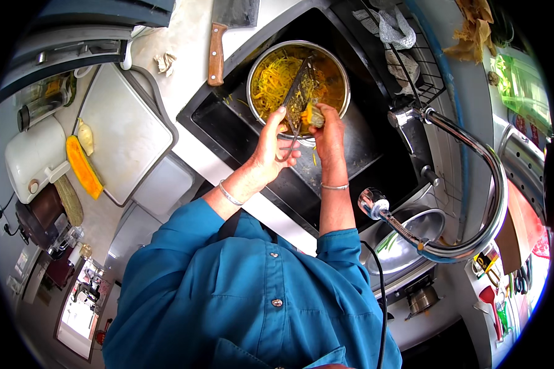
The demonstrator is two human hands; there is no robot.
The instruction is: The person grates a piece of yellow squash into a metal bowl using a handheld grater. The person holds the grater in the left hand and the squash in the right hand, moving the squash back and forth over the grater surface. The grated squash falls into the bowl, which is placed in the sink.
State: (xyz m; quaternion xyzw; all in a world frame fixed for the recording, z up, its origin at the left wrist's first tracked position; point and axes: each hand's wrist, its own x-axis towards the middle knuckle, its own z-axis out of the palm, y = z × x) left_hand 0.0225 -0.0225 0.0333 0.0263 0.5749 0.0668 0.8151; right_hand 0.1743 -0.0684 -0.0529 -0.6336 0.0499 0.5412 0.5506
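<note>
My left hand (267,154) grips the wire handle of a metal grater (300,87), tilted across a round stainless steel pot (334,85). In my right hand (330,133) is a chunk of pumpkin (315,115) with orange flesh and greenish rind. The chunk is at the grater's near end, just inside the pot's rim. Yellow-orange shreds (273,83) are heaped in the left part of the pot, and bits cling to the grater. The pot stands over a black sink (277,196), where a few shreds have fallen.
A cleaver (217,55) with a wooden handle lies left of the sink. Further left, a long pumpkin wedge (84,168) and a pale root-like piece (86,136) lie by a white cutting board (124,131). The chrome faucet (494,193) arches at right, above a metal bowl (411,235).
</note>
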